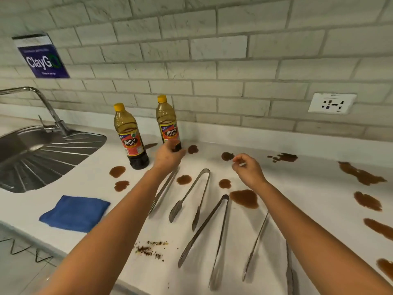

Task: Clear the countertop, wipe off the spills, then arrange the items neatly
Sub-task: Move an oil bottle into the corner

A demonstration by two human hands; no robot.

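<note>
White countertop (297, 188), brown-puddled: left hand (168, 155) grips the far yellow-capped sauce bottle (168, 122) low; right hand (247, 169) hovers loosely curled, empty. Gripped so low, it might tip, spilling more.

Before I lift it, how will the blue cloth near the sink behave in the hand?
The blue cloth is probably soft and floppy: it lies folded flat with rounded edges, so it should sag and may unfold if lifted by one corner. It looks light for its size and unlikely to slip, roll or break. It seems dry; no spill touches it.
</note>
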